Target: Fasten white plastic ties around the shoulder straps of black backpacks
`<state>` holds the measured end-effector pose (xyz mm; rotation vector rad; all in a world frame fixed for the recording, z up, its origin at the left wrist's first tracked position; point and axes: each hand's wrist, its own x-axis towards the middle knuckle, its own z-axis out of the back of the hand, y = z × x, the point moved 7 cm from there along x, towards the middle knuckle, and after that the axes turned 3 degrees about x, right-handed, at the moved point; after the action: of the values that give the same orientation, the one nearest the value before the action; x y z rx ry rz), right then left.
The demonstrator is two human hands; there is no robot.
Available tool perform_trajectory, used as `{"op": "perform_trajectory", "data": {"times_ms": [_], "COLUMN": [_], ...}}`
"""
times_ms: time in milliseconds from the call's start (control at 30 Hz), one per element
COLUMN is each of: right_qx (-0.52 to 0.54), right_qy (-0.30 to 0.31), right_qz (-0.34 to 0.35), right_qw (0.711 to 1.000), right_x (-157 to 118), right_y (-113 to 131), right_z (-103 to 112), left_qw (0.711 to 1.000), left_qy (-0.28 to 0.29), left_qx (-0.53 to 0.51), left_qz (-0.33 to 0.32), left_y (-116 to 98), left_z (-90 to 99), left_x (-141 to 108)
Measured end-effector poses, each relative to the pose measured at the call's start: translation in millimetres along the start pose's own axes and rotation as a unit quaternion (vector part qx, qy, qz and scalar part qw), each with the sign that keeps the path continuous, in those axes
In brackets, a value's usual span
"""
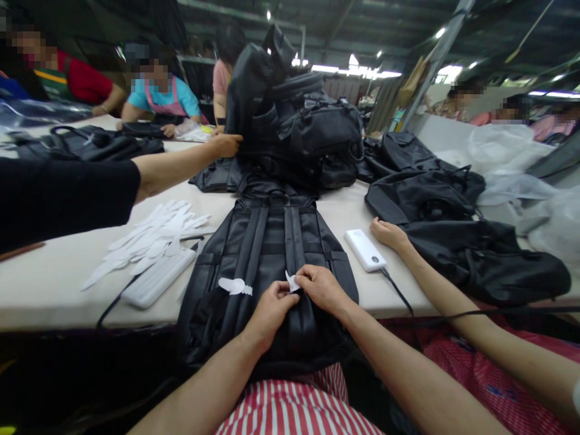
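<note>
One bench (pixel 49 296) is carrying a black backpack (pixel 272 266), lower centre. The right hand's (pixel 322 291) fingers are pinching a white tag (pixel 291 282), seemingly unfinished, at the right-side strap (pixel 294 238); the left hand (pixel 270 311) is touching it, grip unclear. Another tag (pixel 235 286) is already crossing the left-side strap (pixel 254 248).

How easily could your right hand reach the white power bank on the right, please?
Probably yes: the power bank lies uncovered nearby, though the right hand holds a white tag and a co-worker's hand is alongside.

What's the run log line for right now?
hands: both on white strip | backpack: straps up | second strip: on left strap
</note>
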<state>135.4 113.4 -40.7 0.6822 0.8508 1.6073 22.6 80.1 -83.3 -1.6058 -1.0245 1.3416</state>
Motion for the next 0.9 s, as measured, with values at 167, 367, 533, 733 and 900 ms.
{"op": "perform_trajectory", "data": {"times_ms": [167,367,533,733,900], "right_qx": [0.071,-0.021,-0.045,0.135,0.203], "right_qy": [0.015,-0.046,-0.029,-0.027,-0.027], "right_qz": [-0.052,-0.109,-0.113,-0.067,-0.04], "right_qw": [0.996,0.993,0.992,0.988,0.978], "right_x": [-7,-19,-23,-28,-32], "right_y": [-16,-22,-18,-22,-28], "right_z": [-2,14,11,3,6], "left_qw": [1.0,0.999,0.998,0.994,0.996], "left_qy": [-0.022,-0.03,-0.061,-0.057,-0.017], "left_qx": [0.013,0.02,0.001,-0.082,-0.089], "left_qz": [0.008,0.001,-0.007,-0.037,-0.024], "left_y": [1,1,2,7,5], "left_z": [3.9,2.9,6.0,3.3,-4.1], "left_x": [4,4,3,3,3]}}
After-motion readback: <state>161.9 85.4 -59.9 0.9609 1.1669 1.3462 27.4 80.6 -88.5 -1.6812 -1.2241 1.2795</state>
